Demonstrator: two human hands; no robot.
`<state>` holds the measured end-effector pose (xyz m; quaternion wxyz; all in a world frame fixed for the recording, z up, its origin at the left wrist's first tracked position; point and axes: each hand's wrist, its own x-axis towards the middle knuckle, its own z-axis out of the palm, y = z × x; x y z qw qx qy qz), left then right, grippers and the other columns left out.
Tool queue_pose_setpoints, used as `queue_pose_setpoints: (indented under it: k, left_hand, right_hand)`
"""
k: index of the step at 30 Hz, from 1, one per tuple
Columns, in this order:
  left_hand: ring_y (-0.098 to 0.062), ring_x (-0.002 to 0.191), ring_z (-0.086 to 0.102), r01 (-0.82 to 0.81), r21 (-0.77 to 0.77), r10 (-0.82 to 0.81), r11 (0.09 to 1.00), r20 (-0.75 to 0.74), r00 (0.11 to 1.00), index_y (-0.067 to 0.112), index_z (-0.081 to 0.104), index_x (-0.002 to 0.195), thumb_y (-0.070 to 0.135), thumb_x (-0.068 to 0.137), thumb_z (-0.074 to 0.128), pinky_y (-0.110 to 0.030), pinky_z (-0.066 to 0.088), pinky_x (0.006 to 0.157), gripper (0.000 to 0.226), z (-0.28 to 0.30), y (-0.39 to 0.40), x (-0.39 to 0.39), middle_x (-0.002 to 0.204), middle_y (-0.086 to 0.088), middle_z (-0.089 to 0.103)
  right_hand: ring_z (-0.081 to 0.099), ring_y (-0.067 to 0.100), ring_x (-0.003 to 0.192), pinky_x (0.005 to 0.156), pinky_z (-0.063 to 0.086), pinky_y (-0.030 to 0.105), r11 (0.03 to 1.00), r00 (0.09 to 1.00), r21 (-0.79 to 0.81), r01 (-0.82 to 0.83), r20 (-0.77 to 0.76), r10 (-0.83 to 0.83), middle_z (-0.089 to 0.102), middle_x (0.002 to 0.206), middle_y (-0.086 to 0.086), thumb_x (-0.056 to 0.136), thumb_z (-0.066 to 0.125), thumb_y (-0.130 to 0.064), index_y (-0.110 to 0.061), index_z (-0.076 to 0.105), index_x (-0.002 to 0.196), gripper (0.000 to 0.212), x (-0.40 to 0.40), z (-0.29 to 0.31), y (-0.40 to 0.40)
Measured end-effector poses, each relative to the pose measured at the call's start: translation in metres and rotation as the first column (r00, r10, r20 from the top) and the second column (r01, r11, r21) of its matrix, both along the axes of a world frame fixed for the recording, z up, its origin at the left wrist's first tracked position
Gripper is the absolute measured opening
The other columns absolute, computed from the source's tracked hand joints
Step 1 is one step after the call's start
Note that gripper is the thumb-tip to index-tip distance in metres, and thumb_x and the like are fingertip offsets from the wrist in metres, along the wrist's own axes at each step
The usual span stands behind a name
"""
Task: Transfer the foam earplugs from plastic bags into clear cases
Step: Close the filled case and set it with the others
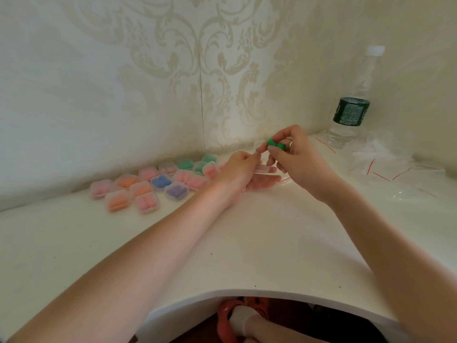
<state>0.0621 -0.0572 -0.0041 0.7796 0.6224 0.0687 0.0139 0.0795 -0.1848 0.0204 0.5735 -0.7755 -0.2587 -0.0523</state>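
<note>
Right hand (294,159) pinches green earplugs (275,144), left hand (243,169) steadies clear case (261,168); seat both plugs side by side, then close lid.

The only print in view is on the dark green label (351,111) wrapped around the clear water bottle (352,95), which stands at about two o'clock on the table (222,243), close to the wall. The label carries a pale block of small type and a curved white mark at its left edge, but the letters are too small and blurred to make out. Nothing can be read.
</note>
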Motion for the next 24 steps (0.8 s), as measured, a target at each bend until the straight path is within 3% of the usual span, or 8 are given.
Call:
queue_pose_setpoints:
  k: [3,6,8,11,16,20,22,24]
  left_hand:
    - [-0.030,0.078,0.072,0.049,-0.026,-0.049,0.998,-0.001,0.999,0.001,0.056,0.110,0.023,0.100,0.045,-0.030,0.060,0.068,0.026,0.001,0.003,0.002,0.100,-0.015,0.069]
    - [-0.027,0.075,0.072,0.188,-0.184,-0.200,0.965,-0.047,0.979,-0.001,0.059,0.103,0.013,0.103,0.034,-0.031,0.059,0.074,0.029,0.006,0.012,-0.001,0.088,-0.016,0.068]
    - [-0.030,0.075,0.071,0.237,-0.331,-0.285,0.913,-0.105,0.953,-0.006,0.057,0.102,0.013,0.103,0.033,-0.034,0.057,0.076,0.031,0.007,0.021,-0.003,0.087,-0.020,0.069]
    - [-0.036,0.085,0.070,0.320,-0.366,-0.389,0.874,-0.133,0.912,-0.009,0.057,0.107,0.009,0.101,0.037,-0.036,0.057,0.080,0.028,0.008,0.027,-0.006,0.095,-0.025,0.068]
    - [-0.042,0.092,0.067,0.358,-0.454,-0.458,0.816,-0.130,0.880,-0.012,0.051,0.117,0.010,0.101,0.036,-0.037,0.055,0.084,0.031,0.006,0.029,-0.004,0.106,-0.032,0.061]
    - [-0.046,0.092,0.065,0.380,-0.481,-0.481,0.790,-0.102,0.871,-0.012,0.054,0.110,0.023,0.098,0.042,-0.038,0.053,0.086,0.039,0.004,0.031,-0.002,0.101,-0.031,0.063]
    - [-0.046,0.096,0.064,0.417,-0.465,-0.506,0.781,-0.078,0.859,-0.013,0.055,0.109,0.028,0.090,0.053,-0.038,0.051,0.090,0.045,0.003,0.032,-0.003,0.099,-0.029,0.063]
    - [-0.043,0.105,0.062,0.469,-0.435,-0.538,0.769,-0.043,0.842,-0.010,0.055,0.112,0.021,0.084,0.062,-0.035,0.050,0.092,0.042,0.003,0.033,-0.004,0.103,-0.026,0.063]
  right_hand:
    - [0.061,0.002,0.061,0.056,0.044,0.015,0.996,0.999,-0.087,0.005,0.047,-0.001,0.069,0.082,-0.001,0.092,0.056,-0.004,-0.015,0.053,0.096,0.013,0.000,-0.001,-0.001]
    - [0.059,0.008,0.058,0.056,0.050,0.026,0.986,0.999,-0.165,-0.010,0.043,0.017,0.068,0.077,0.006,0.088,0.059,-0.002,-0.021,0.061,0.086,0.019,0.000,-0.001,-0.004]
    - [0.050,0.006,0.044,0.049,0.045,0.022,0.977,0.999,-0.211,-0.018,0.025,0.024,0.062,0.060,-0.001,0.087,0.061,-0.002,-0.019,0.066,0.085,0.018,-0.001,-0.002,-0.006]
    - [0.046,0.002,0.038,0.044,0.038,0.014,0.978,0.999,-0.202,-0.047,-0.009,0.046,0.058,0.049,-0.009,0.085,0.064,0.002,-0.010,0.070,0.088,0.014,-0.003,-0.001,-0.007]
    - [0.053,0.000,0.044,0.046,0.040,0.008,0.969,0.996,-0.237,-0.070,0.031,0.079,0.062,0.055,-0.014,0.079,0.066,0.007,-0.011,0.070,0.087,0.020,-0.006,0.003,-0.009]
    - [0.053,0.002,0.048,0.047,0.042,0.010,0.962,0.993,-0.265,-0.071,0.072,0.093,0.065,0.090,0.005,0.076,0.065,0.011,-0.009,0.061,0.085,0.023,-0.008,0.003,-0.007]
    - [0.051,0.001,0.047,0.045,0.039,0.007,0.957,0.992,-0.287,-0.052,0.098,0.084,0.067,0.083,0.001,0.076,0.065,0.012,-0.008,0.063,0.083,0.021,-0.009,0.003,-0.007]
    - [0.050,0.000,0.044,0.043,0.035,0.005,0.954,0.992,-0.299,-0.020,0.117,0.057,0.064,0.066,-0.011,0.078,0.064,0.009,-0.009,0.067,0.083,0.019,-0.009,0.003,-0.008]
